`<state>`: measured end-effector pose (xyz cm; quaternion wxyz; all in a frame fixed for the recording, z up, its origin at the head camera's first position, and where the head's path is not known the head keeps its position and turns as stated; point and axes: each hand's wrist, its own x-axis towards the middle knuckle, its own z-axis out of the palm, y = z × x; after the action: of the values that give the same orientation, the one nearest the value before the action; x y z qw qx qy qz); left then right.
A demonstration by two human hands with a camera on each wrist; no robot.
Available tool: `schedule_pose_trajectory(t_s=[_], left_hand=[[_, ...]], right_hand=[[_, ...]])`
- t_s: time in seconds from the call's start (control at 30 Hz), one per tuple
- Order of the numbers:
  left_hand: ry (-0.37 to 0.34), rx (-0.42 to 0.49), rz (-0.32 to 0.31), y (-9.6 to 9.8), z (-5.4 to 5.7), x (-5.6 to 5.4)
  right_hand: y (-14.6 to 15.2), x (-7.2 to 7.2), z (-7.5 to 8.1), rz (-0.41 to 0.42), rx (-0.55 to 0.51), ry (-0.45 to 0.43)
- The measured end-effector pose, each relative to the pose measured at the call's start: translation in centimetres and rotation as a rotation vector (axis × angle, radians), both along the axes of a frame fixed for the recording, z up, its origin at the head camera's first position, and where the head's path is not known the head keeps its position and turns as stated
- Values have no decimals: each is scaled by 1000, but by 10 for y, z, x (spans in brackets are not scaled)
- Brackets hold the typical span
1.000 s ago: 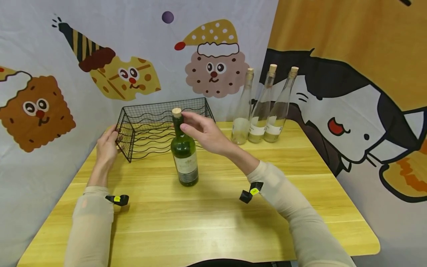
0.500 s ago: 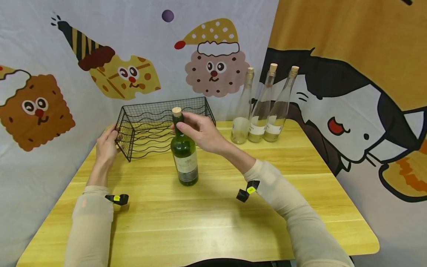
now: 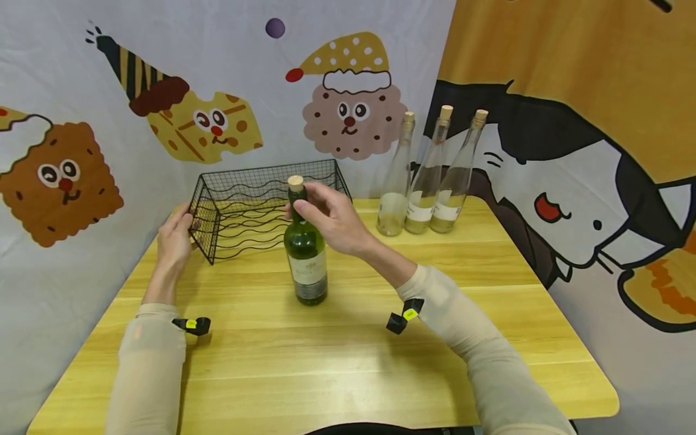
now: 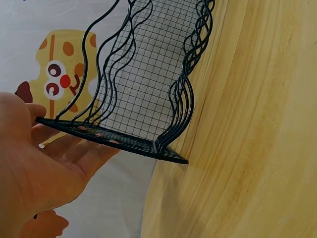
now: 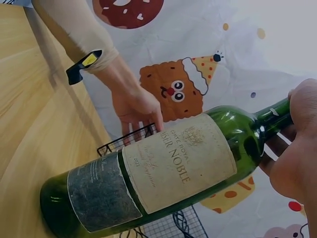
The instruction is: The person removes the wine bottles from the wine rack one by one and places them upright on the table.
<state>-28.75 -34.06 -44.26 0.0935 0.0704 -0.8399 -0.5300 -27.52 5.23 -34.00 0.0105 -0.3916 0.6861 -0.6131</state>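
Note:
A green wine bottle [image 3: 307,266] with a cork and a pale label stands on the table in front of the rack, nearly upright. My right hand [image 3: 342,220] holds its neck from the right, thumb on the near side and fingers behind. Up close in the right wrist view, the bottle [image 5: 173,161] shows two label parts, and the hand [image 5: 297,153] wraps its neck. At the left end of a black wire wine rack [image 3: 266,223], my left hand [image 3: 174,235] grips the side panel. The left wrist view has that hand's [image 4: 44,168] fingers along the outside of the panel [image 4: 133,144].
Three clear corked bottles [image 3: 421,199] stand together at the back right of the wooden table [image 3: 348,362]. Behind the rack and bottles hangs a cartoon-printed cloth [image 3: 228,36]. The table's right edge curves toward the front corner.
My right hand has drawn its thumb and fingers in around the bottle's neck. The bottle has shifted slightly right. My left hand and the rack have stayed in place.

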Motion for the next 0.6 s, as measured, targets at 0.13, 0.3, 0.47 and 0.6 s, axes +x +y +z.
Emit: schedule_pose_trajectory(t_s=[0.13, 0.3, 0.47, 0.6], left_hand=[[1, 3, -1, 1, 2, 0], [-4, 5, 7, 1, 3, -2], [-4, 8, 14, 1, 1, -2], [-7, 23, 15, 1, 0, -2]], right_hand=[[7, 2, 5, 3, -33, 31], [18, 1, 8, -23, -58, 66], [30, 0, 8, -60, -68, 87], [40, -2, 8, -99, -77, 108]])
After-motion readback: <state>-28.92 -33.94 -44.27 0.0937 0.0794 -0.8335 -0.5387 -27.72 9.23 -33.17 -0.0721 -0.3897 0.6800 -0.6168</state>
